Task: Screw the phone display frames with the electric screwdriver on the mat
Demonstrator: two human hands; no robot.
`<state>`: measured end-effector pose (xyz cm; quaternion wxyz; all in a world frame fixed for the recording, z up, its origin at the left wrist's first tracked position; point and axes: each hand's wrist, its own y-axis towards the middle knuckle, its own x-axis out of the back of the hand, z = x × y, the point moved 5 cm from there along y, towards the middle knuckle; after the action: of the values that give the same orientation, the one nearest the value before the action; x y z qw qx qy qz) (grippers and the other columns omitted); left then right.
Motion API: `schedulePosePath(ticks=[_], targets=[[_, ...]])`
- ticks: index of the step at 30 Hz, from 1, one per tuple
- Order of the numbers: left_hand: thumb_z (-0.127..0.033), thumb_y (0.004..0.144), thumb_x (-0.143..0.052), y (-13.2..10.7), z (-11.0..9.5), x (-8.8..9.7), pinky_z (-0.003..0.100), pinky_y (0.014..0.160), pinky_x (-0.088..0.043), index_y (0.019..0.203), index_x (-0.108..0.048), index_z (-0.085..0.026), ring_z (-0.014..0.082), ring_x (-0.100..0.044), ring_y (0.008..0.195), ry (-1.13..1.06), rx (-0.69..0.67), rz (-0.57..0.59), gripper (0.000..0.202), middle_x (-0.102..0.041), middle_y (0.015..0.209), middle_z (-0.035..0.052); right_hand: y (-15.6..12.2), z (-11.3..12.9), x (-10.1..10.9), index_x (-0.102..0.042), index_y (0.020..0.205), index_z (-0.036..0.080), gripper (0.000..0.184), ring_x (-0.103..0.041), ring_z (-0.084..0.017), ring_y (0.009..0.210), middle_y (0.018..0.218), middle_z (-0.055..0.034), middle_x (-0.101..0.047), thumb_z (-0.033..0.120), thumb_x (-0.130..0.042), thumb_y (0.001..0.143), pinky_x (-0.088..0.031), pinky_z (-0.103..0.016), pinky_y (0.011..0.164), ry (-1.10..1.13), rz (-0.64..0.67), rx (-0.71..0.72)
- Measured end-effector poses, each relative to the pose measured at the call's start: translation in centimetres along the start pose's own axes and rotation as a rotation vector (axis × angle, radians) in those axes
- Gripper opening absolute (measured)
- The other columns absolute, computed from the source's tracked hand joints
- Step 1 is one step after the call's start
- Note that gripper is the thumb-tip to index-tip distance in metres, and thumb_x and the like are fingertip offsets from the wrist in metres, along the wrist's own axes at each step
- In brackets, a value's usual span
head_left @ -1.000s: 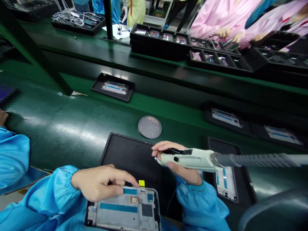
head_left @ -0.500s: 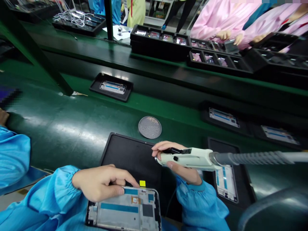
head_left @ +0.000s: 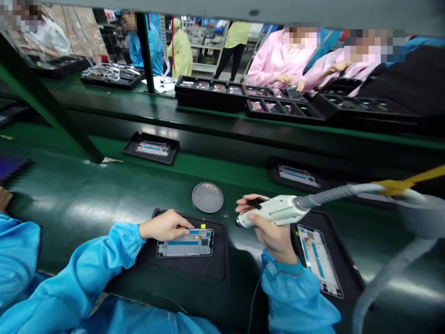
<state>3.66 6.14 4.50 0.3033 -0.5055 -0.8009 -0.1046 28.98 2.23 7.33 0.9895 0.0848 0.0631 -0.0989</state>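
Note:
My left hand (head_left: 165,226) reaches forward with fingers and thumb pinched on the upper edge of a phone frame (head_left: 184,248). The frame is silver with blue strips and a yellow tab, lying over a black tray (head_left: 212,269); full contact with the tray cannot be made out. My right hand (head_left: 273,232) is wrapped round a pale green electric screwdriver (head_left: 274,211). Its tip points left, above the bench and apart from the frame. A ribbed grey cable sleeve (head_left: 320,196) runs from its rear. Just beyond the tray sits a round grey perforated dish (head_left: 207,197).
On the right, another black tray (head_left: 347,260) carries a second phone frame (head_left: 320,260). Farther trays with frames stand on the green strip (head_left: 208,169). A slanted green post (head_left: 59,106) rises at left. A co-worker's blue sleeve (head_left: 17,260) is at the left edge; people in pink work opposite.
My left hand has carried the phone frame forward, away from my body, onto or over the black tray. The electric screwdriver has shifted a little right and tilted. My view has risen.

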Motion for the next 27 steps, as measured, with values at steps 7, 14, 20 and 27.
schedulePosePath(ticks=[7,14,20,27], targets=[[-0.018,0.095,-0.045,1.0,1.7,-1.2,0.041,0.09,-0.048,0.102,-0.07,-0.014,0.0263,-0.057,0.101,0.44,0.018,-0.125,0.025,-0.063,0.105,0.0146,0.7,0.5,1.7,-0.071,0.1,0.023,0.031,-0.071,-0.017,0.076,0.092,-0.0043,-0.073,0.021,-0.075,0.069,-0.058,-0.031,0.07,-0.013,-0.088,0.003],[-0.011,0.093,-0.043,-3.6,3.9,-0.3,0.034,0.078,-0.052,0.101,-0.064,-0.015,0.0216,-0.059,0.086,0.628,0.071,-0.227,0.023,-0.062,0.094,0.0105,1.3,1.4,3.1,-0.071,0.099,0.022,0.032,-0.07,-0.017,0.074,0.091,-0.0045,-0.073,0.023,-0.077,0.067,-0.059,-0.031,0.07,-0.023,-0.167,0.048],[-0.018,0.101,-0.034,-9.4,4.7,3.9,0.026,0.077,-0.055,0.107,-0.061,-0.017,0.0151,-0.064,0.086,0.672,0.178,-0.417,0.027,-0.064,0.095,0.007,2.2,1.4,5.6,-0.07,0.097,0.024,0.035,-0.07,-0.02,0.074,0.091,-0.0046,-0.072,0.034,-0.08,0.065,-0.059,-0.034,0.072,-0.051,-0.29,0.086],[-0.037,0.096,-0.059,5.3,9.3,14.5,0.041,0.09,-0.056,0.117,-0.061,-0.016,0.0199,-0.063,0.103,0.748,0.482,-0.648,0.029,-0.063,0.117,0.0082,4.2,-0.9,7.4,-0.068,0.103,0.019,0.047,-0.066,-0.024,0.069,0.072,-0.0044,-0.07,0.049,-0.077,0.068,-0.053,-0.036,0.064,-0.323,-0.352,-0.006]])
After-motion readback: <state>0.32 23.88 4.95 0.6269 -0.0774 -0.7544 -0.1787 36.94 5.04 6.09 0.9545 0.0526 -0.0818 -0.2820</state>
